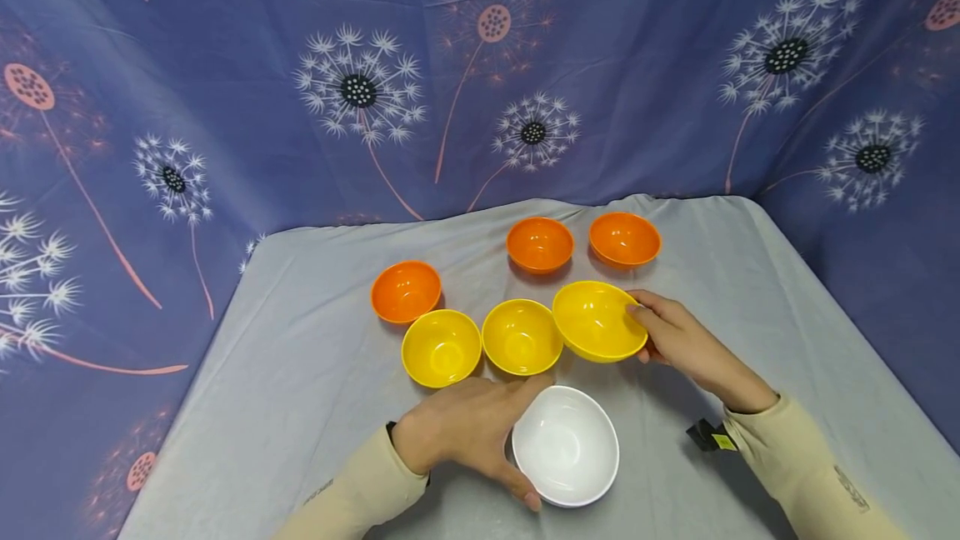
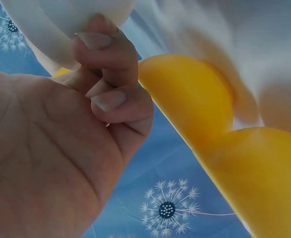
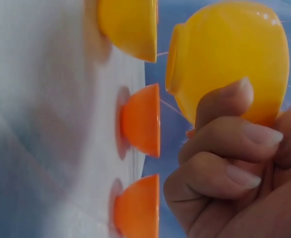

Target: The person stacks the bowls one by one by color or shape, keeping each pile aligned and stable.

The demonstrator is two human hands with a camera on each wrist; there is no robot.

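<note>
We pinch the rim of a raised yellow bowl (image 1: 597, 322) with the grip of our right hand (image 1: 686, 344), holding it tilted above the table (image 1: 300, 340). Our left hand (image 1: 468, 423) curves its grip, thumb and fingers apart, round the white bowl (image 1: 570, 446) towards the near edge. Two yellow bowls (image 1: 522, 337) stand side by side farther in; two orange bowls (image 1: 540, 246) sit near the far edge, a third orange bowl (image 1: 406, 292) nearer the left edge.

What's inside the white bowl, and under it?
The white bowl looks empty inside, just shiny white. Whatever is directly under it can't be seen; the bowl covers that spot.
</note>
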